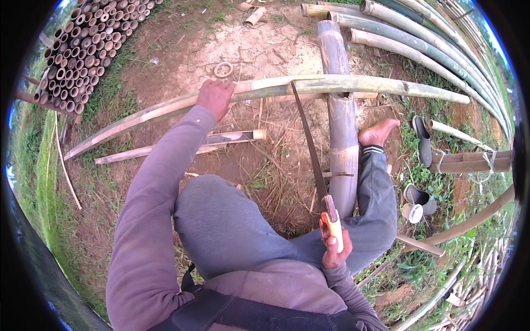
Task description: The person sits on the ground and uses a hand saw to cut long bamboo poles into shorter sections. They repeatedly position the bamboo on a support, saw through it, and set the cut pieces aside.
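A long pale-green bamboo pole (386,84) lies crosswise in front of me, resting over a thick bamboo log (343,151). My left hand (215,99) grips the pole left of the log, its fingers wrapped over the top. In my right hand (337,251), low and near my lap, is the orange-and-white handle of a hand saw (310,143). The narrow dark blade points away from me, and its tip end meets the pole just left of the log. How deep the blade sits in the bamboo cannot be made out.
Split bamboo pieces (226,138) lie on the ground beyond my knee. Cut bamboo tubes (83,55) are stacked far left; long poles (408,47) lie far right. My bare foot (378,132) is beside the log, near dark shoes (424,146) and a white cup (414,213).
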`<state>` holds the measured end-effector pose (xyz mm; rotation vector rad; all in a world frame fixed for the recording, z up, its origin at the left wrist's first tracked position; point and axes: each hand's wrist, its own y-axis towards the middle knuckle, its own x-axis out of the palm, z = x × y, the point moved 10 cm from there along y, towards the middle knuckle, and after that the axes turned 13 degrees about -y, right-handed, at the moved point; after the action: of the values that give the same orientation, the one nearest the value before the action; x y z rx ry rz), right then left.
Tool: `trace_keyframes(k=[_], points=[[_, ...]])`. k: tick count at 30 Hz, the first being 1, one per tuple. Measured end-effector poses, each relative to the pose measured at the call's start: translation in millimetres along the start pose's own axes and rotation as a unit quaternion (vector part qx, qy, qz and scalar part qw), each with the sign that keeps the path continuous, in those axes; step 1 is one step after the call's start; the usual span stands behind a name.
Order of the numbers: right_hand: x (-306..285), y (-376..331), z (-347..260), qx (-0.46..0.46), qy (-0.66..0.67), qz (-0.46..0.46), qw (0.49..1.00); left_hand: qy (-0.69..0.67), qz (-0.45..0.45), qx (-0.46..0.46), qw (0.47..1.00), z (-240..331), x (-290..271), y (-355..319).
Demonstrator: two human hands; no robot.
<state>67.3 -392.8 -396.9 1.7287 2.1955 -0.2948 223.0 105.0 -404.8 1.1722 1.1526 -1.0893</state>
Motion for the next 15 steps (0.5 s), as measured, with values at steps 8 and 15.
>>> trace_keyframes(k=[8, 15], points=[[1, -1, -10, -0.032, -0.015, -0.016, 0.999, 0.022, 0.006, 0.005, 1.0, -2, 3, 0], [6, 1, -4, -0.023, -0.021, -0.018, 0.999, 0.024, 0.003, 0.005, 1.0, -2, 1, 0]])
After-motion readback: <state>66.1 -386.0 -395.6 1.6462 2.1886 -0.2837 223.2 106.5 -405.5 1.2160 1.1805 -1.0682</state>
